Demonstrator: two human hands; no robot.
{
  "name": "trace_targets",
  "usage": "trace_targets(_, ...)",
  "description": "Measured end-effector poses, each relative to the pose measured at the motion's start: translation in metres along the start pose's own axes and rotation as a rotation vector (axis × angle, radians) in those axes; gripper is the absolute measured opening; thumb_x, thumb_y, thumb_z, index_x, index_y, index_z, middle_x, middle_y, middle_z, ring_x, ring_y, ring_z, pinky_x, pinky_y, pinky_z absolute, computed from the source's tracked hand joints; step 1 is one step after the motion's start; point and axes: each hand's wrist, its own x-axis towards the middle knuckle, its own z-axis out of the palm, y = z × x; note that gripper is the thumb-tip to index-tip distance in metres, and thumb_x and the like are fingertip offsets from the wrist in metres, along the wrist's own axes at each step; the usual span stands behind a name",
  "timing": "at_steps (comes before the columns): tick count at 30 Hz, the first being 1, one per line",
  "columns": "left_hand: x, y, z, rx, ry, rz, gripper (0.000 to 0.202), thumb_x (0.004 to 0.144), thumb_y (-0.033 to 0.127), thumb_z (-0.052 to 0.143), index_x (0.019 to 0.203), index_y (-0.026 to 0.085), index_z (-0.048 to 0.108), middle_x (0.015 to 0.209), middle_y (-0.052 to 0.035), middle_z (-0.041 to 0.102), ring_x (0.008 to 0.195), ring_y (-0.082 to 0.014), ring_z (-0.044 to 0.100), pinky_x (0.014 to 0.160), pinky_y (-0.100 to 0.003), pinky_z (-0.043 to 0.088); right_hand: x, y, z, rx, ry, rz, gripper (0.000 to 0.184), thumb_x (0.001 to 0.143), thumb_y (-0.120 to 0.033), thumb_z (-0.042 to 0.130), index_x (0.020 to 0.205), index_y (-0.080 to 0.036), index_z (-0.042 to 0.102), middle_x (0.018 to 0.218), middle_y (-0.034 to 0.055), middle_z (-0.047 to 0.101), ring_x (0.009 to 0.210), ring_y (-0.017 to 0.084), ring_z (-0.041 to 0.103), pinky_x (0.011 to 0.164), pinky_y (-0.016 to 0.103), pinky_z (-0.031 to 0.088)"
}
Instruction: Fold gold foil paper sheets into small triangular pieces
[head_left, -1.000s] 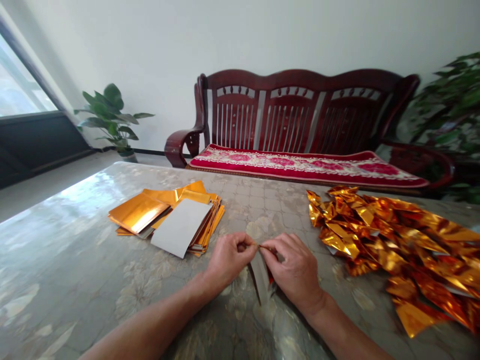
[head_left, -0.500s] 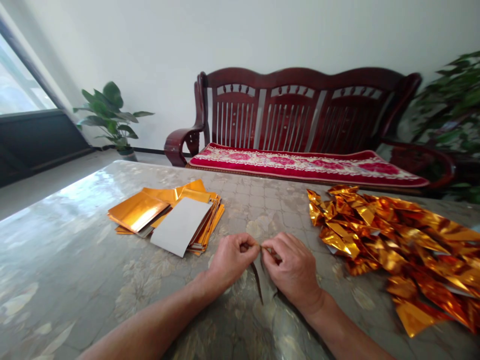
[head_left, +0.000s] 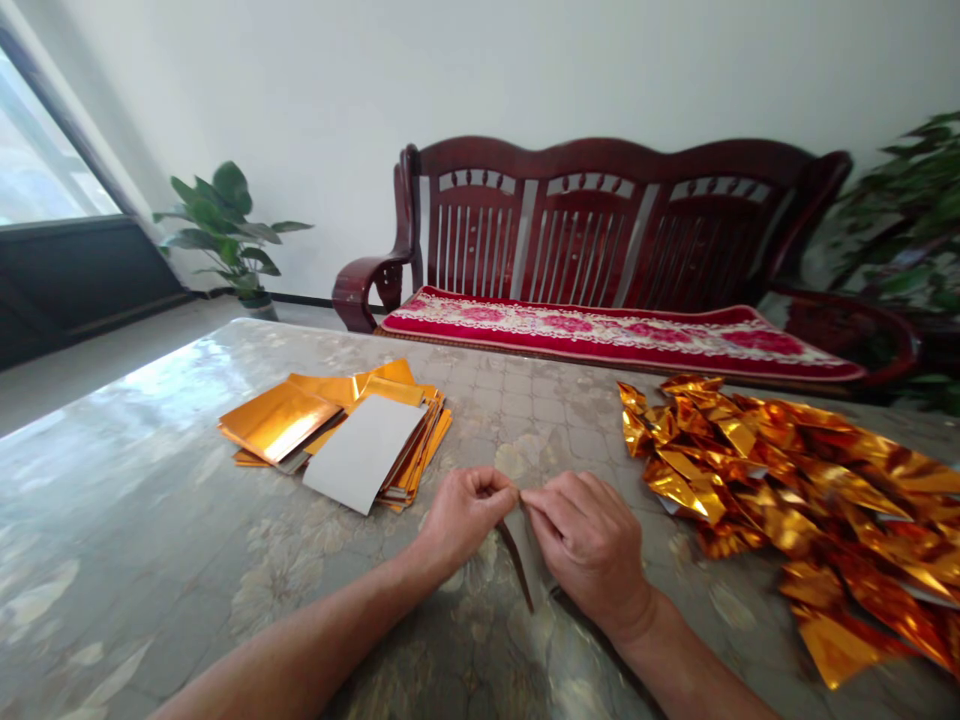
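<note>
My left hand (head_left: 470, 512) is closed, its thumb and fingertips pinched together above the table. A narrow brown strip (head_left: 517, 567) curves down from under those fingertips, seemingly a thin sheet or band seen edge-on. Against them, my right hand (head_left: 592, 540) is closed too, pinching at the same spot; the fingers hide most of what lies between. Left of my hands lies a stack of gold foil paper sheets (head_left: 289, 412), with one sheet grey side up (head_left: 366, 452). To the right spreads a heap of folded gold foil pieces (head_left: 780, 480).
A glossy patterned cloth covers the table (head_left: 172, 530). Beyond its far edge stands a dark red wooden bench (head_left: 592, 150) with a red floral cover (head_left: 555, 322). Potted plants (head_left: 225, 225) stand at both sides, and a window (head_left: 45, 150) is at left.
My right hand has turned slightly, its fingers lying closer together. Both hands still meet at the same spot, with the brown strip hanging below. The view has shifted a little.
</note>
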Motion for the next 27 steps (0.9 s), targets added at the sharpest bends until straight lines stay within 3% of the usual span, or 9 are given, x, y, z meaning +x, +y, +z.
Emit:
trace_targets(7, -0.002, 0.002, -0.002, -0.032, -0.002, -0.028, 0.025, 0.071, 0.035, 0.060, 0.068, 0.012, 0.068, 0.053, 0.0049, 0.047, 0.051, -0.0077, 0.039, 0.050, -0.020, 0.030, -0.001, 0.001, -0.001, -0.023, -0.010, -0.042, 0.014, 0.088, -0.016, 0.059, 0.086, -0.022, 0.071, 0.072, 0.0025, 0.064, 0.072, 0.018, 0.052, 0.069, 0.031, 0.037)
trace_targets(16, -0.001, -0.002, -0.002, -0.067, -0.034, -0.071, 0.029, 0.073, 0.040, 0.060, 0.071, 0.012, 0.066, 0.055, 0.0045, 0.049, 0.049, -0.0075, 0.039, 0.049, -0.020, 0.031, -0.001, 0.001, -0.003, -0.055, -0.040, -0.076, 0.014, 0.089, -0.017, 0.059, 0.089, -0.022, 0.071, 0.074, 0.0031, 0.065, 0.074, 0.018, 0.052, 0.070, 0.032, 0.036)
trace_targets(23, -0.004, 0.007, -0.004, 0.024, -0.042, 0.019, 0.027, 0.081, 0.037, 0.052, 0.067, 0.015, 0.058, 0.058, 0.0043, 0.048, 0.058, -0.0106, 0.047, 0.056, -0.021, 0.037, 0.002, -0.003, -0.006, 0.045, -0.072, -0.026, 0.018, 0.090, -0.021, 0.055, 0.099, -0.019, 0.071, 0.079, 0.0049, 0.065, 0.078, 0.020, 0.050, 0.072, 0.034, 0.037)
trace_targets(27, -0.005, 0.010, -0.002, 0.068, -0.009, 0.070, 0.022, 0.079, 0.037, 0.058, 0.074, 0.016, 0.056, 0.061, 0.0059, 0.046, 0.060, -0.0100, 0.044, 0.056, -0.021, 0.034, 0.003, -0.006, -0.010, 0.175, -0.140, 0.021, 0.023, 0.092, -0.020, 0.048, 0.089, -0.017, 0.070, 0.081, 0.0068, 0.063, 0.079, 0.021, 0.049, 0.073, 0.036, 0.037)
